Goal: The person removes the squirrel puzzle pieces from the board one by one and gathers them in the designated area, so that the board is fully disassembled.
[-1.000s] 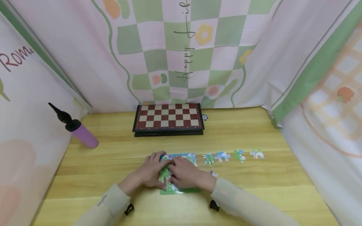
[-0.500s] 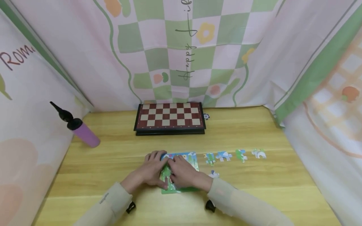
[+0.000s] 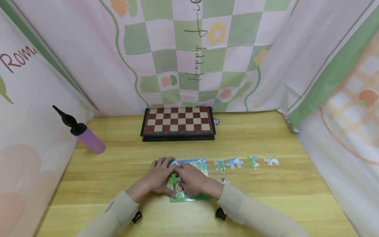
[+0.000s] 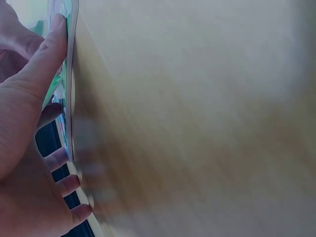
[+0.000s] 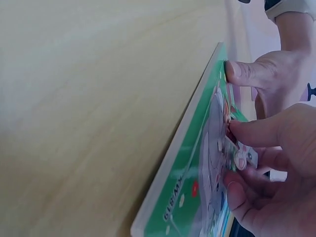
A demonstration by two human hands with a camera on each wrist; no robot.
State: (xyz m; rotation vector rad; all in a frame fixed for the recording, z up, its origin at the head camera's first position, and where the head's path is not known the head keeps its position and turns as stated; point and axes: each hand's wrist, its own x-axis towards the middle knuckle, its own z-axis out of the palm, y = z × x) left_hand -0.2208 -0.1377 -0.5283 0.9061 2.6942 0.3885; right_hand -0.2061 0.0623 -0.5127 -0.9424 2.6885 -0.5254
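A jigsaw puzzle board (image 3: 189, 199) with a green border lies under both hands. My left hand (image 3: 160, 177) rests along its left side, thumb on the lower left edge and fingers spread over the far corner. In the left wrist view, the left thumb (image 4: 47, 52) is straight on the rim and some fingertips touch the table. My right hand (image 3: 192, 178) bends over the board. A puzzle piece (image 5: 249, 154) stands tilted between its thumb and fingers in the right wrist view. The hands hide much of the picture.
Several loose puzzle pieces (image 3: 235, 163) lie in a row right of the board, with another piece (image 3: 225, 181) nearer. A folding chessboard (image 3: 178, 121) stands behind, beside a small round token (image 3: 216, 121). A purple hand pump (image 3: 90, 140) is at the left.
The right hand has shifted slightly over the board, showing a little more green picture between the hands. The left hand stays in place; the head view has moved slightly.
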